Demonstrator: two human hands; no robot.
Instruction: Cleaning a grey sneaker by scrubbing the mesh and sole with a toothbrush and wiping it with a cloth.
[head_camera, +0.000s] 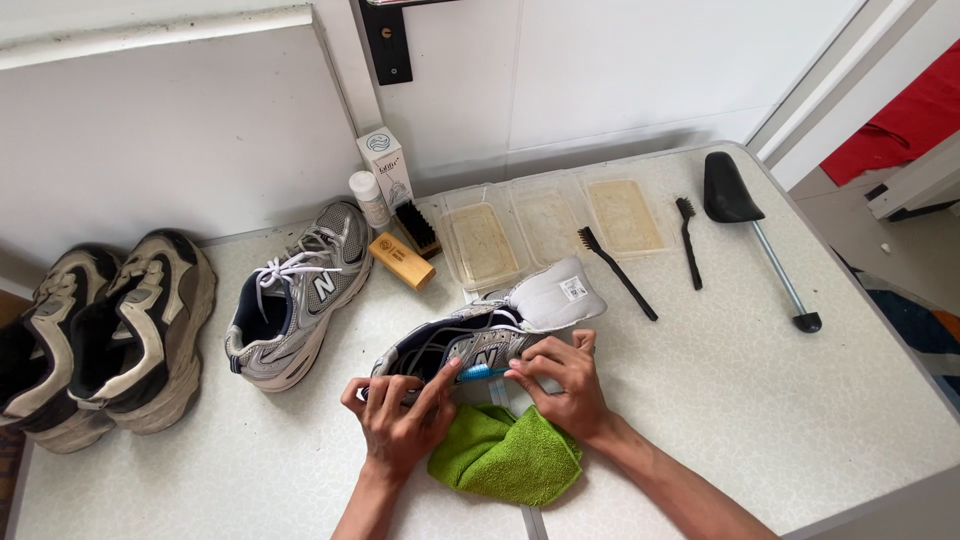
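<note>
While the grey sneaker (470, 345) lies on its side near the front middle of the white table (760, 400), both hands work at it. Its tongue is pulled out and points toward the back of the table. The left hand (398, 418) presses down on the heel end of the shoe, fingers spread over the upper. The right hand (563, 385) rests against the shoe's side, and its fingertips pinch a small blue brush (482, 372) held against the upper. A green cloth (508, 455) lies crumpled just below the shoe, touching the right wrist.

A matching grey sneaker (296, 300) with white laces stands upright to the left, apart from the first. Farther left, a worn beige and black pair (105, 335) sits at the table's edge. Behind the work lie a wooden brush (402, 260), a small white bottle (369, 198) and a white box (386, 165). Three clear plastic trays (545, 225) sit in a row, with two thin black brushes (650, 262) beside them and a black shoe tree (745, 225) farther right.
</note>
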